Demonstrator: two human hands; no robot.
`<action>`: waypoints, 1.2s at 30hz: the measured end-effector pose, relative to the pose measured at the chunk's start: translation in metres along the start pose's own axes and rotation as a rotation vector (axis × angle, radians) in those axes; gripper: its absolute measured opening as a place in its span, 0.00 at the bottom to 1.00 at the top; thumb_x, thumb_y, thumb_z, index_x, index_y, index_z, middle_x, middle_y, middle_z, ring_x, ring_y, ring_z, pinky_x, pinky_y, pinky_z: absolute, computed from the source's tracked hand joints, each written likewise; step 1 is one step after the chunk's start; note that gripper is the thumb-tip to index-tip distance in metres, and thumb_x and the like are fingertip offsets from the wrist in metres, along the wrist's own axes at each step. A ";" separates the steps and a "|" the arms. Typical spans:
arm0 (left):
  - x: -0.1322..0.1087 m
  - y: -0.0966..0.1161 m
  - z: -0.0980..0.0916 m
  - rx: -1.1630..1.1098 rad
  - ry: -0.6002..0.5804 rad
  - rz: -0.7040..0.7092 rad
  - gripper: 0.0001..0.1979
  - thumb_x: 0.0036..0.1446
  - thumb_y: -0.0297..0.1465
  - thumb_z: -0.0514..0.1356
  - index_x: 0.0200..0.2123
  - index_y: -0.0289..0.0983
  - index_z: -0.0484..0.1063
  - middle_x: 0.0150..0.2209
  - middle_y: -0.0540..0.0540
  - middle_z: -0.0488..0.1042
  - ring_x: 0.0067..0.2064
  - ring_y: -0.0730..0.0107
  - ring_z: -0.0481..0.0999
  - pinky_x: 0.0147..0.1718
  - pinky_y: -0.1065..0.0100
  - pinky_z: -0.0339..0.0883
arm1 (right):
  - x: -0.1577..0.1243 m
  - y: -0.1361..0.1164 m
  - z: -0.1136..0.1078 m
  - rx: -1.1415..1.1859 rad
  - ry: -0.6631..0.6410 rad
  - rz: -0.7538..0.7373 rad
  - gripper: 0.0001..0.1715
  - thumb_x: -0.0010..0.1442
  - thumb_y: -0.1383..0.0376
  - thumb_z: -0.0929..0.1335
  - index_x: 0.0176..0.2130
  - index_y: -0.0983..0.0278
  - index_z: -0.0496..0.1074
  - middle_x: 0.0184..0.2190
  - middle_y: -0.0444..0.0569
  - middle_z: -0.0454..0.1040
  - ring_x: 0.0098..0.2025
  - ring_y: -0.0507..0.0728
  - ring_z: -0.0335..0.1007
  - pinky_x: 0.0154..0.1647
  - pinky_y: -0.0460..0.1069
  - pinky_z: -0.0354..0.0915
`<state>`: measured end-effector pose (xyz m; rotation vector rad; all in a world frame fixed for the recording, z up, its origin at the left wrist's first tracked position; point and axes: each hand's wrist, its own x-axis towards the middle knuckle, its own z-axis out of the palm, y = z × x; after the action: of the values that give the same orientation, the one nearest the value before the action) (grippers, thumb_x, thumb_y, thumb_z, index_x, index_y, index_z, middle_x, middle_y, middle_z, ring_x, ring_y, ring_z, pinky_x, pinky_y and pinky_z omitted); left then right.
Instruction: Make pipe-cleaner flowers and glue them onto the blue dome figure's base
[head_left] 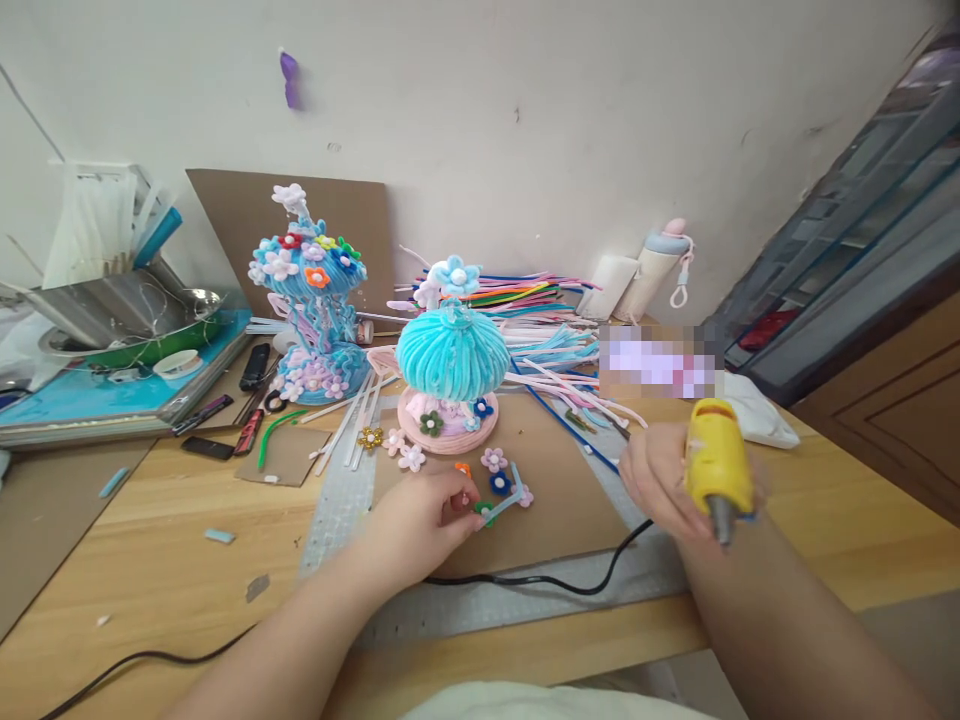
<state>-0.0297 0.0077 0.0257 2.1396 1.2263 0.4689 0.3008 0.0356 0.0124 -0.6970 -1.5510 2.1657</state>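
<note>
My right hand (664,475) grips a yellow glue gun (718,450), its metal nozzle pointing down, raised over the right side of the table. My left hand (427,520) is low over the brown cardboard sheet (570,500), thumb and fingertips pinched together. What the pinch holds, if anything, is hidden. By those fingertips lie a green flower (485,513), a pale blue bent strip (504,505), a dark blue flower (500,483) and lilac flowers (494,459). An orange flower (463,469) shows partly behind the fingers. Beyond stands a turquoise pipe-cleaner jellyfish (452,352) on a round pink base (471,437).
A second, flower-covered jellyfish (307,265) stands at back left. Pipe cleaners (540,345) are piled along the wall. A black cord (555,582) crosses the front. A metal pot (112,305) sits far left, a bottle (652,270) at back right.
</note>
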 end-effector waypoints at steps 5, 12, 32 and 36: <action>0.005 0.006 0.018 0.139 0.121 0.094 0.06 0.51 0.35 0.61 0.30 0.39 0.72 0.33 0.47 0.72 0.37 0.64 0.70 0.33 0.67 0.62 | 0.012 -0.005 0.007 -0.020 -0.235 -0.293 0.29 0.49 0.43 0.63 0.16 0.64 0.60 0.09 0.42 0.64 0.10 0.49 0.65 0.14 0.43 0.63; 0.011 0.008 0.038 0.178 0.221 0.157 0.05 0.55 0.29 0.56 0.30 0.39 0.73 0.34 0.45 0.71 0.39 0.64 0.71 0.37 0.65 0.64 | 0.026 -0.011 0.014 -0.094 -0.278 -0.033 0.30 0.43 0.41 0.66 0.14 0.63 0.59 0.05 0.42 0.63 0.08 0.50 0.64 0.13 0.43 0.63; 0.060 0.069 0.072 0.303 0.187 -0.035 0.09 0.57 0.31 0.53 0.30 0.37 0.72 0.30 0.40 0.77 0.34 0.58 0.75 0.32 0.61 0.62 | 0.032 -0.017 0.015 0.236 -0.616 -0.585 0.20 0.52 0.52 0.66 0.19 0.64 0.67 0.11 0.45 0.69 0.12 0.52 0.70 0.13 0.42 0.64; 0.084 0.065 0.063 0.239 0.217 -0.087 0.10 0.56 0.35 0.55 0.40 0.40 0.72 0.34 0.41 0.78 0.37 0.58 0.76 0.32 0.64 0.63 | 0.033 -0.015 0.018 0.291 -0.573 -0.630 0.18 0.52 0.53 0.67 0.21 0.63 0.67 0.12 0.44 0.69 0.11 0.51 0.68 0.12 0.41 0.63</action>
<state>0.0908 0.0341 0.0220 2.2669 1.5578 0.5516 0.2644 0.0456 0.0261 0.4950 -1.3815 2.0875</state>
